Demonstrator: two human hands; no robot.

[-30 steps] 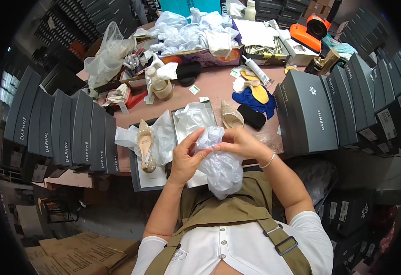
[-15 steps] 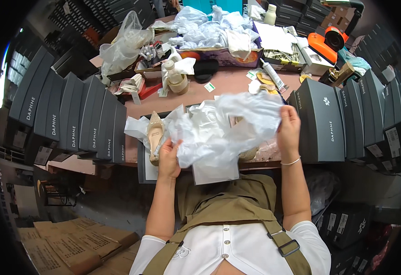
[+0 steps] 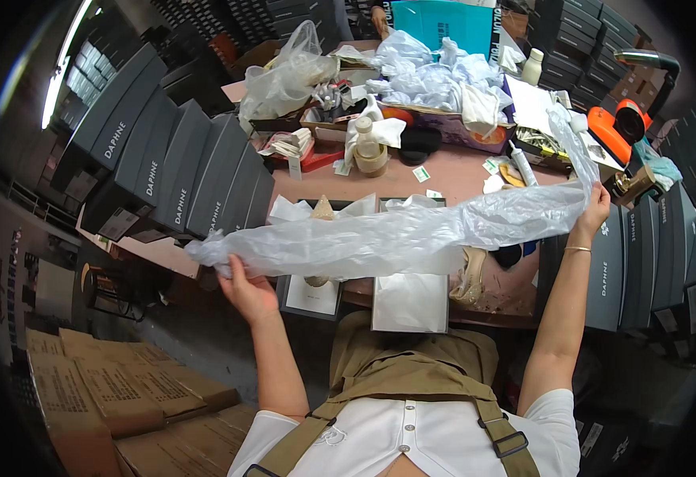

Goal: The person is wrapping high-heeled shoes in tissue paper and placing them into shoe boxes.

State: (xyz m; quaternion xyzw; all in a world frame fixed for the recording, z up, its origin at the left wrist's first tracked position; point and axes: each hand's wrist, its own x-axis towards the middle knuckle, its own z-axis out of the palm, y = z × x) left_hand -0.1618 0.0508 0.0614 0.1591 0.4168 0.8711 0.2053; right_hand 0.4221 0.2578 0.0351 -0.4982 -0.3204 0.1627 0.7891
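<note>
A long sheet of thin, translucent white tissue paper (image 3: 364,238) is stretched across the bench between my hands. My left hand (image 3: 251,296) is closed on its bunched left end, and my right hand (image 3: 594,211) pinches the far right part, where a strip stands up. Beneath the sheet, a beige pointed shoe (image 3: 322,210) lies in an open grey shoe box (image 3: 291,298); most of the shoe is covered. Beside it is a second open tray-like box part (image 3: 410,306) with a white inside. Another beige shoe (image 3: 470,277) lies to the right of that, partly hidden.
Dark grey shoe boxes stand in rows at left (image 3: 181,175) and right (image 3: 602,278). Behind are a carton of crumpled tissue (image 3: 443,79), a plastic bag (image 3: 288,75), a tape roll with a bottle (image 3: 370,155), a white tube (image 3: 523,165) and an orange device (image 3: 610,135).
My hands have moved apart, the left leftward and the right rightward, pulling the crumpled tissue paper out into a long strip. The view has shifted, so the bench sits further right.
</note>
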